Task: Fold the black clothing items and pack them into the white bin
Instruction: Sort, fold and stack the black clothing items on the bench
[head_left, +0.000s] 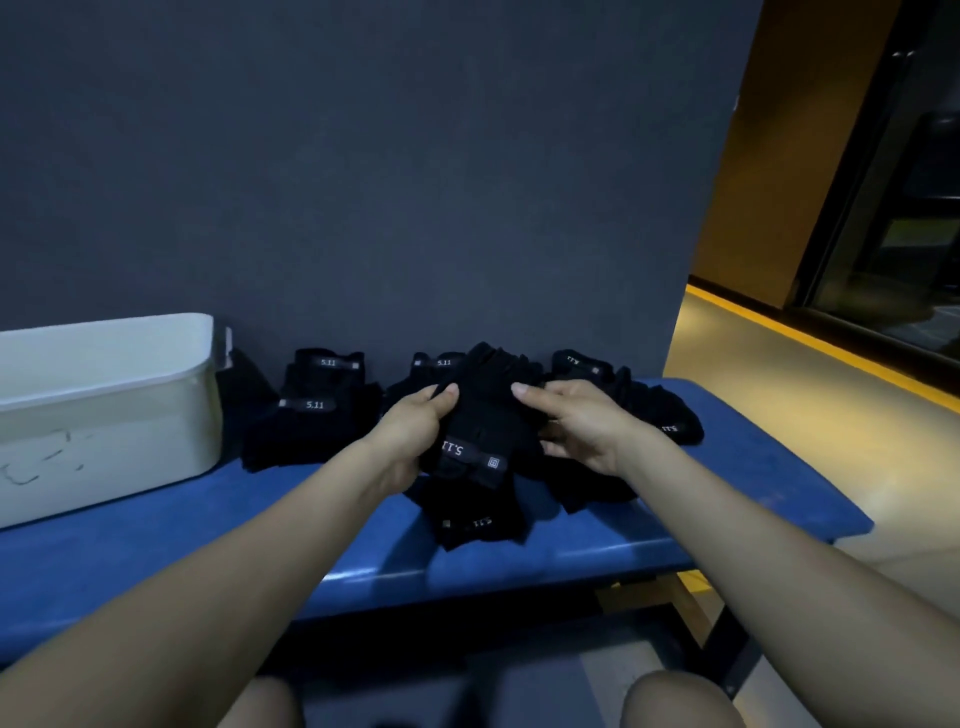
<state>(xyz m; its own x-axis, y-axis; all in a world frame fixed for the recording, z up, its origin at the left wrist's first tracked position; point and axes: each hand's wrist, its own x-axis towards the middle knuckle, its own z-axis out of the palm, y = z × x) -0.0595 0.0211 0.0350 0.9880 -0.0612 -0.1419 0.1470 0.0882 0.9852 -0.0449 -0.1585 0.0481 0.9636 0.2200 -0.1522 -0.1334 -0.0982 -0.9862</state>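
Table (156, 561), blue and long, carries everything; its right end and near edge are close to the loose garments. White bin (104, 415) sits at the left end against the dark wall, well apart from the hands; what lies inside is hidden by its near wall.

Black stack (306, 421) just right of the bin: looks folded, labels facing out, but uneven. Risk: it leans and could slump if brushed by an arm travelling to the bin.

Loose black pile (571, 478) at centre and right, several items overlapping. Risk: black on black in dim light, edges hard to read, so two pieces may be lifted as one or a fold made crooked.

Held garment (488, 415), raised over the pile. Left hand (410, 431) grips its left side, thumb on top; right hand (576, 421) pinches its right side, fingers curled beneath. Both clamped on the cloth, hands apart.

Lowest item (478, 519) lies nearest the front edge. Judgement: a drag from the cloth above could pull it off the table.
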